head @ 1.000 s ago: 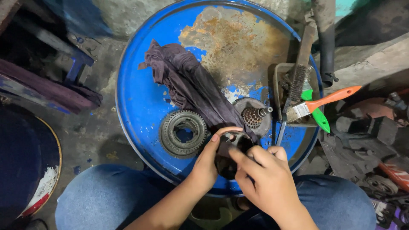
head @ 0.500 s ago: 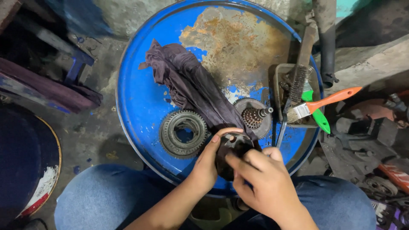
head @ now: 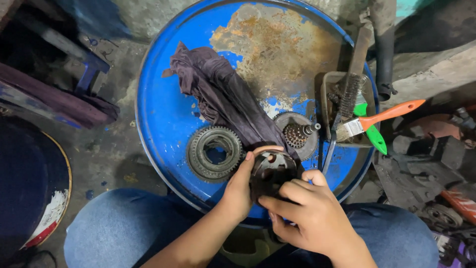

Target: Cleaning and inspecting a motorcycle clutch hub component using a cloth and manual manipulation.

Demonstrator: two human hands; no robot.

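L hand [head: 243,191]: fingers curled, thumb up top, gripping from the left side.
R hand [head: 310,218]: palm down, fingers bent inward, clamped opposite the L.
Forearms: both coming up from bottom edge, converging, wrists close.

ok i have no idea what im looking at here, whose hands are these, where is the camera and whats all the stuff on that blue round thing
The picture comes from a camera worn on a person's head, looking down past their knees in blue jeans. There is no machine here, only two bare hands. The left hand and the right hand together hold a dark round metal part with holes in it, just above the near edge of a blue drum lid, rusty in the middle, that serves as a table.

On the lid lie a dark purple rag, a toothed ring gear and a smaller gear with a short shaft. At the right edge sits a small tray with a wire brush, an orange-handled paintbrush and a green-handled tool.
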